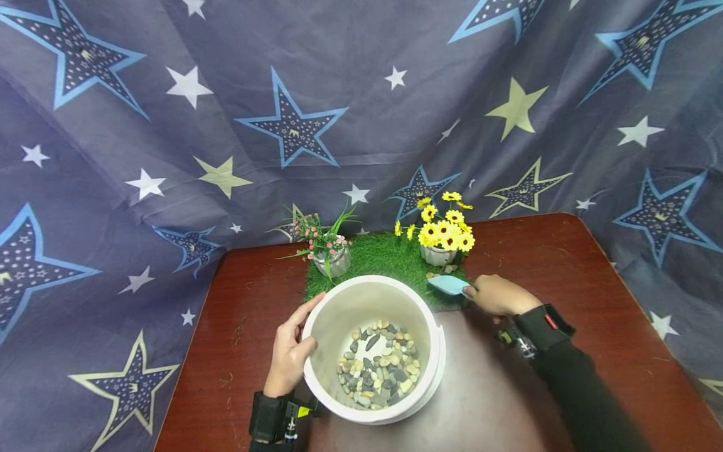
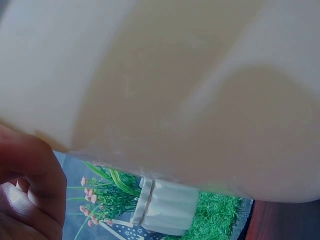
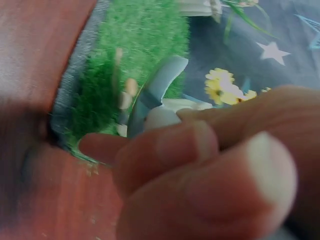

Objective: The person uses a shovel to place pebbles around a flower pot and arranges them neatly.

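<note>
A white bucket [image 1: 322,326] leans toward the head view, with many grey and cream pebbles [image 1: 390,370] on its bottom. My left hand [image 1: 288,355] grips the bucket's left rim, thumb over the edge and fingers along the outside. In the left wrist view the bucket wall [image 2: 150,90] fills most of the picture. My right hand [image 1: 499,295] holds a light blue scoop [image 1: 449,284] by its handle, over the right front of the grass mat [image 1: 378,257]. A few pebbles [image 1: 449,269] lie on the mat beyond the scoop, by the pot of yellow flowers [image 1: 443,232].
A white pot with pink flowers [image 1: 332,258] stands on the mat's left side. The reddish-brown table [image 1: 226,351] carries a few loose grass bits. A star-patterned cloth [image 1: 361,94] hangs behind the table.
</note>
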`<state>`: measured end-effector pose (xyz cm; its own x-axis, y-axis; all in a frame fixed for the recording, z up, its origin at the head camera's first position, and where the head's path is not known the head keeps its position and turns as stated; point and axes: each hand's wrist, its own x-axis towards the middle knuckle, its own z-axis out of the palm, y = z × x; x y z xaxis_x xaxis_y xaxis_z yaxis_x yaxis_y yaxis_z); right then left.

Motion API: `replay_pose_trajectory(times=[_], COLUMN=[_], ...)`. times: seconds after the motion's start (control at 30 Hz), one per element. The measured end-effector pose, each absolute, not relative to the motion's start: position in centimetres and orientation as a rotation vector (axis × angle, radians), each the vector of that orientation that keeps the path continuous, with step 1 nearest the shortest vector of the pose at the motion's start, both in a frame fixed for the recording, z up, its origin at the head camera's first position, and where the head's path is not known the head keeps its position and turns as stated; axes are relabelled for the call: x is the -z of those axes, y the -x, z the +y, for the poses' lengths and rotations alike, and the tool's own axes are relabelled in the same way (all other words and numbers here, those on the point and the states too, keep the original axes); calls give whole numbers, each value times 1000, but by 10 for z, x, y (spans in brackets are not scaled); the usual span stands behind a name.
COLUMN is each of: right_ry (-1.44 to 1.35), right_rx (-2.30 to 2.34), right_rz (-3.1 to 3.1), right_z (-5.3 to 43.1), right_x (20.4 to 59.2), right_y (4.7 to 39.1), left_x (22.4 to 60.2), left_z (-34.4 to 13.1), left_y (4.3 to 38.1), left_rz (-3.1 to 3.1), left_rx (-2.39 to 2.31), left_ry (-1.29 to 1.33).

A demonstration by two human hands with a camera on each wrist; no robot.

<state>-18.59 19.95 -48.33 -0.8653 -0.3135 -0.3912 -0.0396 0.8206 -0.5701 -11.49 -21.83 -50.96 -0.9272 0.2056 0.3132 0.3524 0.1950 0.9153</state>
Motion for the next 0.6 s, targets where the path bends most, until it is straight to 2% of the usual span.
replay_pose_trajectory(times=[0.13, 0.3, 0.43, 0.6], right_ry=[244, 398, 509, 697], right_rx=[827, 780, 698, 641], right_rz=[2502, 2707, 2901, 2948], right_z=[208, 209, 195, 165], right_x=[461, 420, 393, 380], right_y=[179, 168, 156, 131], left_x=[508, 504, 497, 486], left_z=[-218, -217, -215, -207], left_y=[114, 110, 107, 104], left_rz=[-2342, -2369, -2377, -2382], left_rx=[1826, 1762, 1723, 1660], left_ry=[543, 497, 490, 550])
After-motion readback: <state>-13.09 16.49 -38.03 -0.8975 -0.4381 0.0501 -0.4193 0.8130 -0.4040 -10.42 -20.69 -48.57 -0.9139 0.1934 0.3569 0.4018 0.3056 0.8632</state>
